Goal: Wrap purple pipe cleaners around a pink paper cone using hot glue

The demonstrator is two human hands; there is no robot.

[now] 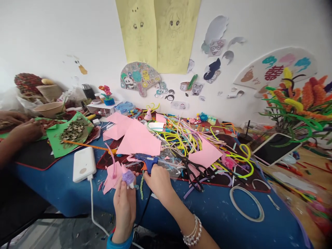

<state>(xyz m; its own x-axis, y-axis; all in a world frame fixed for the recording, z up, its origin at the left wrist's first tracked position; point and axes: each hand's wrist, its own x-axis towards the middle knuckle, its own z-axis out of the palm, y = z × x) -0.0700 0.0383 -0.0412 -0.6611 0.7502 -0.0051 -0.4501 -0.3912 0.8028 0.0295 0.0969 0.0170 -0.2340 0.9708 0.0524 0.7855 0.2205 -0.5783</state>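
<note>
My left hand (123, 207) is closed around a small craft figure (128, 177), wound in purple with white below and a pink pointed tip. To its right, my right hand (158, 180) grips the handle of a blue hot glue gun (148, 161), whose nozzle faces left above the table. Under and behind the figure lies a piece of pink paper (110, 181). A short green fuzzy strip (141, 186) rests between my hands. Black scissors (194, 173) lie to the right of my right hand.
Pink paper sheets (140, 138) and a tangle of pipe cleaners (181, 135) cover the table's middle. A white power bank (84, 164) with a cable sits at left. Another person's hands (31, 128) work beside a green sheet (55, 138). A tape ring (247, 204) lies at right.
</note>
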